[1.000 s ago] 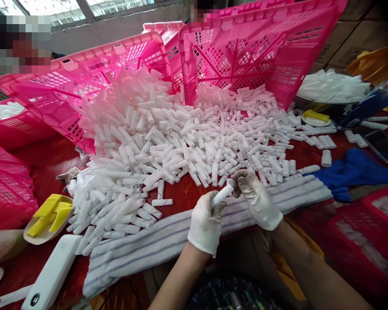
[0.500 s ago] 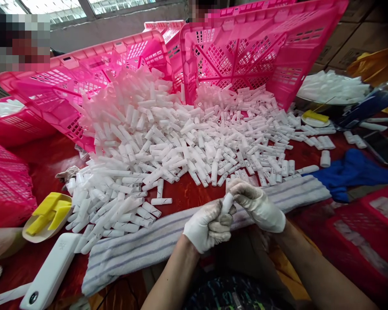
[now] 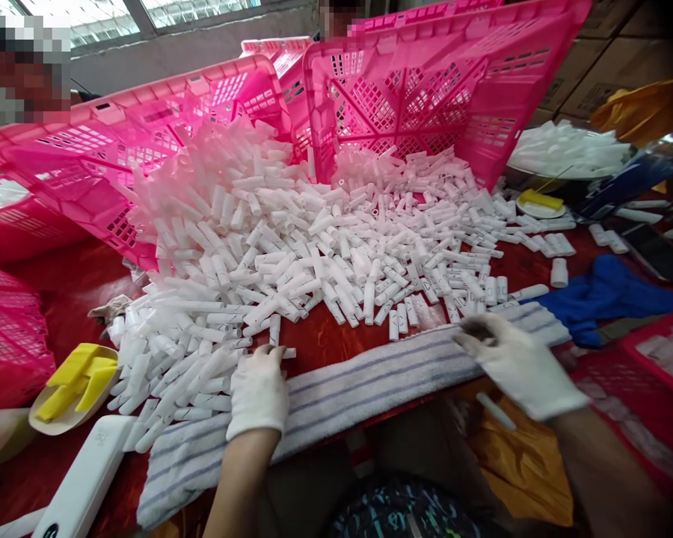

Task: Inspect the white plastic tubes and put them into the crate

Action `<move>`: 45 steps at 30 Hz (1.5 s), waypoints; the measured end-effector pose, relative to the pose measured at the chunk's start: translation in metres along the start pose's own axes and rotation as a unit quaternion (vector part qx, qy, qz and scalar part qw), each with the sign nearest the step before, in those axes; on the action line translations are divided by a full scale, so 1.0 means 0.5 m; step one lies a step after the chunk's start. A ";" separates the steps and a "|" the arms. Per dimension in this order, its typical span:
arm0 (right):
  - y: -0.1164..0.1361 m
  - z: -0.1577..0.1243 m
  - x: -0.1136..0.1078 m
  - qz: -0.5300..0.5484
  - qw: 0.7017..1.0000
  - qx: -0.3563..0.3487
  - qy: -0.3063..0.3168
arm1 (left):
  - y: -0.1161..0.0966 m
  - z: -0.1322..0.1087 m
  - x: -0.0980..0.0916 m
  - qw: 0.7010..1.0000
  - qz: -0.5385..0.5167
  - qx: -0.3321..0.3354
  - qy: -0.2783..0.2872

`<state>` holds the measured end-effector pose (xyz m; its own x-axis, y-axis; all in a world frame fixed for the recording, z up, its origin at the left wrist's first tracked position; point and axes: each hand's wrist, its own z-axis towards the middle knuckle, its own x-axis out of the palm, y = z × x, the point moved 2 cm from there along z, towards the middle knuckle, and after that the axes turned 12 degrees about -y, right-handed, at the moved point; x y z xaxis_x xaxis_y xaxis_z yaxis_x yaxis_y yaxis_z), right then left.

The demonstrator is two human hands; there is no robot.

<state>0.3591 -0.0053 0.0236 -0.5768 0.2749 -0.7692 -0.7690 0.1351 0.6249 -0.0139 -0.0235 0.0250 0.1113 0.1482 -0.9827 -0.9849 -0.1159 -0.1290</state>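
many tubes (image 3: pixel 314 254) crowd the surface (image 3: pixel 325 336). the left hand (image 3: pixel 259 392) sits at their seven o'clock edge, grip hidden; well apart, the right hand (image 3: pixel 519 366), fingers loosely parted, is at four o'clock, near a single tube (image 3: pixel 496 411).
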 end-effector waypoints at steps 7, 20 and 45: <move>0.080 0.094 0.169 -0.169 0.984 -0.005 0.049 | -0.043 0.045 0.049 0.993 -0.113 0.029 -0.032; 0.207 -0.002 0.104 0.408 0.902 0.052 0.132 | -0.219 -0.018 0.040 0.832 -0.553 -0.043 -0.018; 0.212 -0.035 0.150 0.412 0.903 0.019 0.120 | -0.257 -0.068 0.057 0.864 -0.474 0.034 -0.168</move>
<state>0.2295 0.0127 0.0300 -0.9955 0.0830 -0.0454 -0.0446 0.0125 0.9989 0.1204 -0.0379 0.0093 0.8382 0.4232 -0.3441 -0.4793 0.2706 -0.8349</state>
